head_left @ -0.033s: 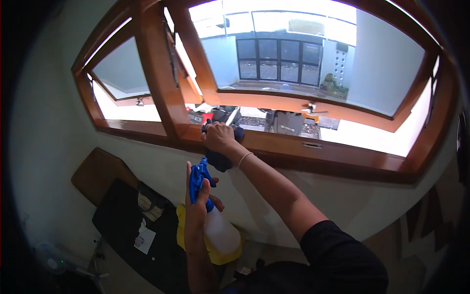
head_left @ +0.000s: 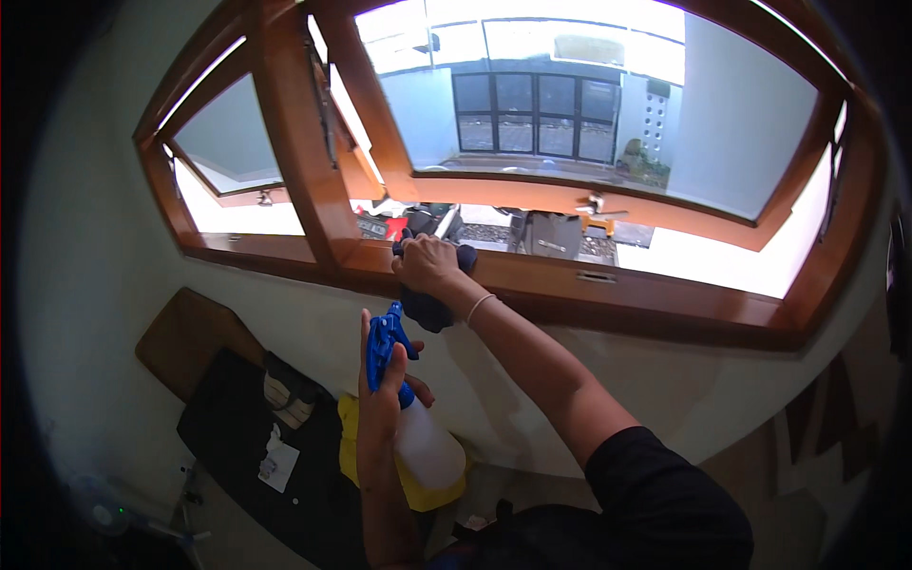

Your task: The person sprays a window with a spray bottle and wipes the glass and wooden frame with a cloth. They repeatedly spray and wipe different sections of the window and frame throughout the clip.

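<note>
Your left hand [head_left: 383, 407] clamps the spray bottle [head_left: 429, 448] below the window sill [head_left: 541, 278]; its neck [head_left: 407, 395] should hold stiffly, fill level indistinct. Your right hand [head_left: 427, 262] grips a soft-looking dark cloth [head_left: 425, 310] at the sill.

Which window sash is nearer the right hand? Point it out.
The wide sash, right of the wooden post like the right hand; the narrow sash is left of the post.

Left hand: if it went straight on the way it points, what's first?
Likely the wooden window sill, above the left hand in this view; depth is unclear, so the pale wall just below the sill might come first.
</note>
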Motion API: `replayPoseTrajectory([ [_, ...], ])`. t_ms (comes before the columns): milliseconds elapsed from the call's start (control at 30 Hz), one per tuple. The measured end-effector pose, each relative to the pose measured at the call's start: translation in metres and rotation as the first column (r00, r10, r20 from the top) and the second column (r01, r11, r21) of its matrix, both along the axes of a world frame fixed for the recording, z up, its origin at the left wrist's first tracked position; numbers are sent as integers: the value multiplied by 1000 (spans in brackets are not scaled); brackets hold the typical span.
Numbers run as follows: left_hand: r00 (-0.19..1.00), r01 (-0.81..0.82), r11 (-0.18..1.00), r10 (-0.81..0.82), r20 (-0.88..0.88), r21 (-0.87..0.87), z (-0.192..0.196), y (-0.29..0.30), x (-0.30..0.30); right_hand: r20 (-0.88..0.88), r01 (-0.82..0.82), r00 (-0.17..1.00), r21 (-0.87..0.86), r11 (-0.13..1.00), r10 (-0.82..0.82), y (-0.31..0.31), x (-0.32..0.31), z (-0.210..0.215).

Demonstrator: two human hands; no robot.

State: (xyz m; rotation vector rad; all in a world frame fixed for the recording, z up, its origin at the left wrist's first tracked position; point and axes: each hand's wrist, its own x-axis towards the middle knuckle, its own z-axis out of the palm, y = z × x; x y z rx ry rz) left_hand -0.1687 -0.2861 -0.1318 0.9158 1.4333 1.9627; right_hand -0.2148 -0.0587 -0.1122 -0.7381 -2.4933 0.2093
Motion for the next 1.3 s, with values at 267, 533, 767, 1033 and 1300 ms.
replayPoseTrajectory([
  [267,976,217,975,-216,-22,57,11,50,109,48,100,994,9,995,-101,36,211,11],
  [533,842,535,842,-539,35,72,3,109,248,-26,358,933,-34,933,-359,81,495,12],
  [767,750,655,752,-659,56,70,-1,131,313,-106,458,888,124,880,-447,94,625,0],
  [1033,878,461,876,-473,68,142,-5,129,273,-200,492,865,157,856,-460,73,565,-4],
  [1300,986,131,980,-144,79,152,-7,95,157,-163,239,964,190,952,-210,38,349,-6],
])
